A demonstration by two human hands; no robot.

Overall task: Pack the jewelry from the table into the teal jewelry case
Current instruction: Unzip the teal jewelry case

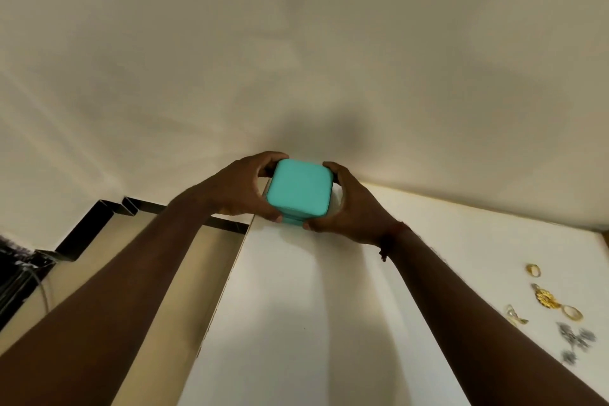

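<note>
The teal jewelry case (298, 188), a small rounded square box with its lid closed, is at the far left corner of the white table (296, 323), by the wall. My left hand (242, 189) grips its left side and my right hand (351, 208) grips its right side, both arms stretched out. Whether the case rests on the table or is lifted I cannot tell. Loose jewelry lies at the table's right edge: a gold ring (533, 270), a gold filigree piece (545, 297), another gold ring (572, 312), a pale earring (514, 316) and a silver cluster piece (575, 341).
A plain cream wall (296, 59) rises right behind the table. Left of the table's edge the floor drops away, with a black skirting strip (99, 224) and dark cables (16, 273) at the far left.
</note>
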